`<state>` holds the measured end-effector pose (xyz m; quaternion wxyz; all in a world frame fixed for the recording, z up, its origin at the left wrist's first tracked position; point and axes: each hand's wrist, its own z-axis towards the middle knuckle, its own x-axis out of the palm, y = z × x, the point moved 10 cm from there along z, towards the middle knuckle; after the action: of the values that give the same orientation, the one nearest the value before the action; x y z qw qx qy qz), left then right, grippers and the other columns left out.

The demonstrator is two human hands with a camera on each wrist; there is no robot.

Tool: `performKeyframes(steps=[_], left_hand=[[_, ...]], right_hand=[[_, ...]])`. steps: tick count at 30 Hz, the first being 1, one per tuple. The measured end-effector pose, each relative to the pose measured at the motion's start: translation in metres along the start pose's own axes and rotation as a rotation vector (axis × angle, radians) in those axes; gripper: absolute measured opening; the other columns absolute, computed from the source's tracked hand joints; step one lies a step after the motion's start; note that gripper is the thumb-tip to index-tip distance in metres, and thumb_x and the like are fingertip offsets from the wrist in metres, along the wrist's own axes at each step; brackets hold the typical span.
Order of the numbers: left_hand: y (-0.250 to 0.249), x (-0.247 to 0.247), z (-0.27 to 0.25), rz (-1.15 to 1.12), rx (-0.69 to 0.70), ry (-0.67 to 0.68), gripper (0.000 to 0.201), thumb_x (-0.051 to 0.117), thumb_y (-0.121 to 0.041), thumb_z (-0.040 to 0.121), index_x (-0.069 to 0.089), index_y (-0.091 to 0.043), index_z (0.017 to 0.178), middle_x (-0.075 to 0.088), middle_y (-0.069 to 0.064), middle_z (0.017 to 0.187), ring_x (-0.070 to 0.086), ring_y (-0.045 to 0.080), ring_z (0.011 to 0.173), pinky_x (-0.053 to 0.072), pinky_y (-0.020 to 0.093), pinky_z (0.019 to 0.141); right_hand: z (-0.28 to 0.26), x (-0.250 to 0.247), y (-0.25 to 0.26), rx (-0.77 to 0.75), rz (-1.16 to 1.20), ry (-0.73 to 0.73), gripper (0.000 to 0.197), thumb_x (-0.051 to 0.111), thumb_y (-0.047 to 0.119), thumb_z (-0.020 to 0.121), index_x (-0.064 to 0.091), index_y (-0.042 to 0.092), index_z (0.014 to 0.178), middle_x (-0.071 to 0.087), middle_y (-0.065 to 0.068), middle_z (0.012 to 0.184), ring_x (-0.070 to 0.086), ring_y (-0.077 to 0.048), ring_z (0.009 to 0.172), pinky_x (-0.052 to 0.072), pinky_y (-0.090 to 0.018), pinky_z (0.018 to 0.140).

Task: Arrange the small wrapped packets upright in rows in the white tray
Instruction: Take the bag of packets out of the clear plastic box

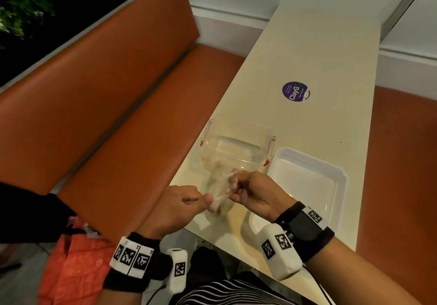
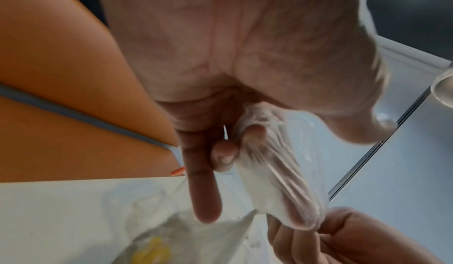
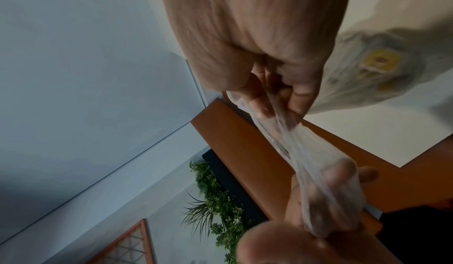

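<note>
Counter [image 1: 307,51]: long, narrow, running away from the person; bench drop-off along its left edge. White tray [image 1: 307,174] empty, just right of the hands, nearer the right hand [image 1: 255,192]. Clear plastic bag [image 1: 221,195] holds the packets [image 3: 378,60], stretched between both hands over the counter's near end. Left hand [image 1: 179,206] and right-hand fingers [image 3: 259,107] each pinch the bag mouth, pulling apart.
</note>
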<state>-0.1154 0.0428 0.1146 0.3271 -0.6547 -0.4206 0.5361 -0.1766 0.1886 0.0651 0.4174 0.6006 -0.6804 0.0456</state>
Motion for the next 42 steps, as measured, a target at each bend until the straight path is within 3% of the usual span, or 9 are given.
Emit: performKeyframes(steps=[6,9,14,21,24,30,35,38,42], left_hand=[[0.022,-0.018,0.003,-0.081,-0.275,-0.267,0.059,0.058,-0.080,0.085,0.073,-0.023,0.087,0.065,0.010,0.054,0.066,0.023,0.049,0.051,0.031,0.055],[0.022,0.000,0.012,0.135,-0.258,-0.151,0.042,0.076,-0.077,0.073,0.071,-0.040,0.091,0.053,-0.005,0.047,0.041,0.004,0.039,0.034,0.018,0.044],[0.044,0.012,0.020,0.190,-0.287,-0.100,0.052,0.074,-0.060,0.085,0.068,-0.011,0.070,0.058,-0.002,0.054,0.053,0.013,0.047,0.044,0.036,0.054],[0.077,0.021,0.000,-0.616,-0.519,-0.279,0.017,0.063,-0.017,0.103,0.077,-0.008,0.100,0.076,0.020,0.101,0.065,0.025,0.087,0.053,0.039,0.084],[0.083,0.032,0.002,-0.917,-0.572,-0.278,0.029,0.050,-0.004,0.101,0.070,0.004,0.121,0.068,0.015,0.112,0.058,0.027,0.101,0.046,0.043,0.089],[0.074,0.047,0.011,-1.411,-0.591,-0.294,0.042,0.042,0.013,0.087,0.059,-0.001,0.122,0.059,0.024,0.114,0.061,0.023,0.095,0.060,0.037,0.085],[0.057,0.045,0.012,-1.379,-0.551,-0.250,0.032,0.037,-0.002,0.107,0.067,-0.006,0.095,0.049,-0.003,0.054,0.045,0.007,0.038,0.043,0.018,0.041],[0.053,0.047,0.013,-1.247,-0.506,-0.186,0.029,0.049,-0.018,0.107,0.077,-0.010,0.111,0.078,0.012,0.086,0.070,0.014,0.060,0.063,0.028,0.067],[0.095,0.045,0.003,-0.924,-0.606,-0.187,0.043,0.090,-0.030,0.071,0.076,-0.014,0.109,0.070,0.001,0.071,0.056,0.012,0.048,0.042,0.023,0.050]], right_hand=[[-0.004,0.020,0.002,-0.031,-0.091,0.108,0.031,0.041,-0.005,0.097,0.051,0.015,0.075,0.035,0.001,0.064,0.031,-0.009,0.048,0.039,-0.021,0.046],[-0.003,0.026,0.002,-0.047,-0.205,0.099,0.025,0.048,0.008,0.103,0.056,0.014,0.081,0.033,0.002,0.062,0.025,-0.010,0.050,0.032,-0.022,0.045],[0.001,0.020,0.004,-0.071,-0.362,0.036,0.027,0.054,0.030,0.107,0.063,0.014,0.087,0.033,0.004,0.061,0.023,-0.010,0.052,0.026,-0.022,0.046],[-0.004,-0.013,0.019,-0.139,-0.645,-0.129,0.035,0.078,0.043,0.089,0.059,0.018,0.074,0.044,0.010,0.056,0.031,-0.009,0.047,0.029,-0.023,0.045],[-0.006,-0.025,0.015,-0.102,-0.800,-0.175,0.043,0.091,0.038,0.077,0.071,0.009,0.103,0.067,0.005,0.081,0.051,-0.006,0.055,0.036,-0.022,0.044],[-0.001,-0.026,0.013,-0.139,-0.886,-0.183,0.028,0.079,0.026,0.091,0.075,-0.001,0.095,0.046,-0.010,0.073,0.033,-0.012,0.050,0.028,-0.022,0.041],[0.003,-0.028,0.017,-0.167,-0.679,-0.220,0.014,0.066,0.015,0.099,0.080,0.011,0.097,0.064,0.006,0.069,0.036,-0.007,0.045,0.030,-0.023,0.043],[0.007,-0.033,0.012,-0.087,-0.546,-0.209,0.015,0.066,0.021,0.100,0.080,0.015,0.101,0.055,0.006,0.068,0.041,-0.010,0.057,0.044,-0.024,0.055],[0.013,-0.037,-0.001,0.000,-0.380,-0.191,0.013,0.062,0.014,0.102,0.074,0.010,0.103,0.059,0.000,0.077,0.050,-0.010,0.067,0.056,-0.028,0.076]])
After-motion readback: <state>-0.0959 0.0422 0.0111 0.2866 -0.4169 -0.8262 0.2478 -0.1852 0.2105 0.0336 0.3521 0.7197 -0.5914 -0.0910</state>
